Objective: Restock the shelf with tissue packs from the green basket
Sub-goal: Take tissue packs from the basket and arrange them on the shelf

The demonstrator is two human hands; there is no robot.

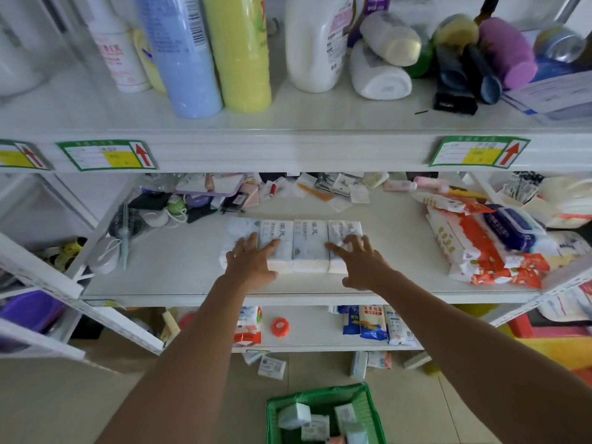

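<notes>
Resting on a row of tissue packs (310, 245) in the middle of the white shelf (179, 267), the left hand (253, 261) and right hand (362, 264) lie one on each end of the row. Their fingers are spread and nearly straight, gripping nothing. Nearer, on the floor, the green basket (323, 397) holds loose packs (294, 415).

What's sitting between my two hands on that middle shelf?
One tissue pack lies uncovered between the left hand and the right hand, each resting on a neighbouring pack. The head view shows it.
</notes>
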